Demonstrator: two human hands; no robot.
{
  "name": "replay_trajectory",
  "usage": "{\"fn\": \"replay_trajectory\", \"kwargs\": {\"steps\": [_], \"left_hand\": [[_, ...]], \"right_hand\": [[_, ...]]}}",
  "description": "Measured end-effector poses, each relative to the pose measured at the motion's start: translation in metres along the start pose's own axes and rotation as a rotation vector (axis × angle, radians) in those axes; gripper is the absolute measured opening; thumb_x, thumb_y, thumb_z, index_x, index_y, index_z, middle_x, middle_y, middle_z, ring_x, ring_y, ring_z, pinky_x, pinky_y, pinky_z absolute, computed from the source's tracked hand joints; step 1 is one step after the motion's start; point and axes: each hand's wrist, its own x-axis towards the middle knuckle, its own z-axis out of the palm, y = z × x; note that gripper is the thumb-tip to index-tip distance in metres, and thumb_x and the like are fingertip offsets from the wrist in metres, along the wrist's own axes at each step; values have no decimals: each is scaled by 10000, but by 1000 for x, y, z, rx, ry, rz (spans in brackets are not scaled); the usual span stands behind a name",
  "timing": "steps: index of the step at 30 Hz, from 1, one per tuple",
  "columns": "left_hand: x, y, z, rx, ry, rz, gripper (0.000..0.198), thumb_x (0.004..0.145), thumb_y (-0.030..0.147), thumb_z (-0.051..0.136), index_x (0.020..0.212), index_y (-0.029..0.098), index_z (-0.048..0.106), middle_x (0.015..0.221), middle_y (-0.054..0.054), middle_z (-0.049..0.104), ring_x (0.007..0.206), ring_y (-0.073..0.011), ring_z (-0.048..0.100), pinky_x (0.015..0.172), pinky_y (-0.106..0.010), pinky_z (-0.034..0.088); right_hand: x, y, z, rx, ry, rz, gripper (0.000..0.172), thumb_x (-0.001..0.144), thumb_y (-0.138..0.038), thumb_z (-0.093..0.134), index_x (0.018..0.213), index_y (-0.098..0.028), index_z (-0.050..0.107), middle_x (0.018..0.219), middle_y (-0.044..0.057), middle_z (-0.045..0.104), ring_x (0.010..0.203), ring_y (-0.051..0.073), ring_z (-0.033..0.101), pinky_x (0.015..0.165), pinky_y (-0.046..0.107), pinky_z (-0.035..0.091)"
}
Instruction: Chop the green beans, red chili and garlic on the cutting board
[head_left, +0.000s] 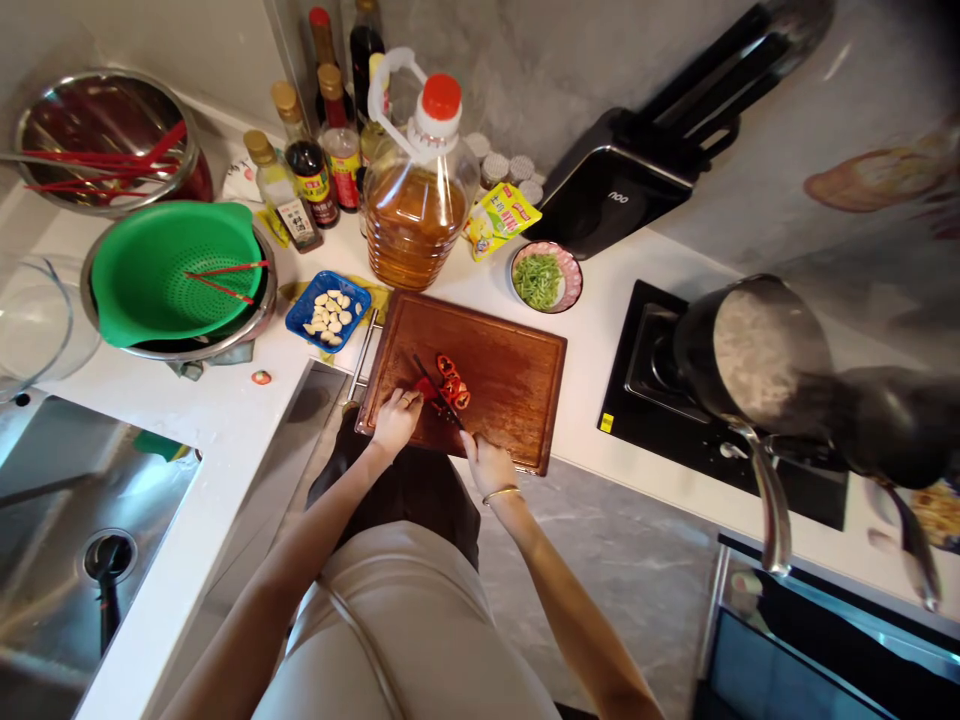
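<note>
A brown wooden cutting board [510, 385] lies on the white counter in front of me. My left hand [395, 418] is closed on a red chili pepper [427, 388] and holds it down on the board. My right hand [487, 463] grips the handle of a dark knife [439, 393] whose blade crosses the pepper. Several cut red pepper rings [452, 383] lie just beyond the blade.
A blue tray of garlic cloves [328, 311], a big oil jug [415, 205], sauce bottles [307, 170], and a bowl of green shreds [546, 276] ring the board. A green colander [176, 270] sits left, a sink [67, 540] lower left, pots on the stove [757, 350] right.
</note>
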Motion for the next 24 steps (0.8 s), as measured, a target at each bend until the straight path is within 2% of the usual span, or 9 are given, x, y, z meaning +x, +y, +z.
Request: {"fn": "replay_trajectory", "kwargs": {"steps": [4, 8, 13, 16, 19, 21, 24], "left_hand": [[1, 0, 0, 38, -19, 14, 265, 887, 134, 451, 1042, 170, 663, 1062, -89, 659, 954, -213, 553, 807, -325, 462], [1, -2, 1, 52, -25, 42, 269, 890, 127, 442, 1037, 165, 664, 1080, -92, 656, 966, -213, 549, 803, -316, 467], [3, -3, 0, 32, -21, 54, 257, 891, 129, 452, 1034, 168, 661, 1083, -84, 653, 968, -204, 552, 830, -316, 474], [3, -3, -2, 16, -9, 64, 260, 891, 133, 456, 1046, 181, 659, 1083, -73, 651, 981, -195, 550, 846, -304, 480], [0, -7, -4, -4, 14, 45, 271, 901, 150, 437, 1046, 198, 661, 1086, -75, 647, 1009, -190, 543, 861, -305, 488], [-2, -14, -6, -19, 49, 4, 283, 906, 157, 423, 1060, 200, 656, 1095, -81, 641, 1018, -193, 542, 863, -312, 493], [1, -26, -13, -32, 108, -42, 289, 907, 169, 420, 1084, 199, 646, 1102, -91, 631, 1035, -203, 538, 887, -336, 487]], "right_hand": [[-3, -3, -3, 0, -31, 41, 544, 961, -498, 204, 944, -168, 636, 833, 135, 707, 782, 237, 680, 653, 294, 444], [9, -17, 4, 7, -69, 83, 573, 952, -516, 212, 962, -150, 652, 847, 163, 703, 816, 250, 679, 692, 312, 459], [38, -18, 24, 94, 24, 67, 547, 947, -518, 244, 991, -152, 649, 865, 160, 702, 827, 244, 673, 735, 314, 457], [50, -6, 31, 272, 80, 33, 580, 955, -500, 198, 827, -171, 659, 800, 122, 701, 785, 216, 668, 719, 282, 445], [53, 2, 30, 539, 53, 27, 678, 933, -553, 118, 594, -192, 582, 575, 64, 631, 614, 169, 636, 615, 245, 429], [50, 3, 27, 745, 0, 49, 695, 893, -634, 109, 520, -206, 508, 434, 22, 522, 466, 139, 567, 508, 231, 396], [39, 4, 24, 1063, -105, 66, 658, 827, -733, 175, 508, -219, 434, 341, -39, 365, 298, 99, 406, 361, 224, 295]]}}
